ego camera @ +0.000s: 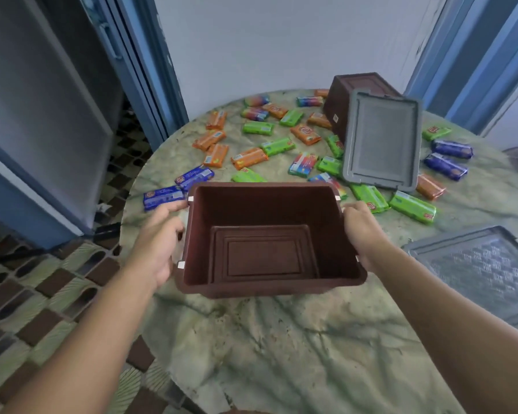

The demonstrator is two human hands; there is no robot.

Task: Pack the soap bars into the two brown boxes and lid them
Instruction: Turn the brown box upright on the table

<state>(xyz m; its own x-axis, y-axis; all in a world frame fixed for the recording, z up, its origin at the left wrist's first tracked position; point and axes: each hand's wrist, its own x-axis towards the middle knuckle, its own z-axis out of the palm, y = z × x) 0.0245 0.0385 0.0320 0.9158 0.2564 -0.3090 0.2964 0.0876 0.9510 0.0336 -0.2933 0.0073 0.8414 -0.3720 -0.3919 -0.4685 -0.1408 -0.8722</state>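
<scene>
Round marbled tabletop (281, 339) carries all items. Near box (269, 240), brown, open and empty, sits upright at centre. Left hand (159, 249) and right hand (362, 234) grip its side walls, fingers curled on the rims. Far box (341, 97) lies tipped over; one grey lid (382, 138) leans on it. Second lid (488, 270) lies flat, right. Soap bars (251, 158), wrapped, lie scattered beyond the near box.

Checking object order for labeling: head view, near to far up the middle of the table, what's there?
Bare stretch of table → empty brown box held by left hand and right hand → scattered soap bars → grey lid leaning on the second brown box, which lies tipped on its side.
</scene>
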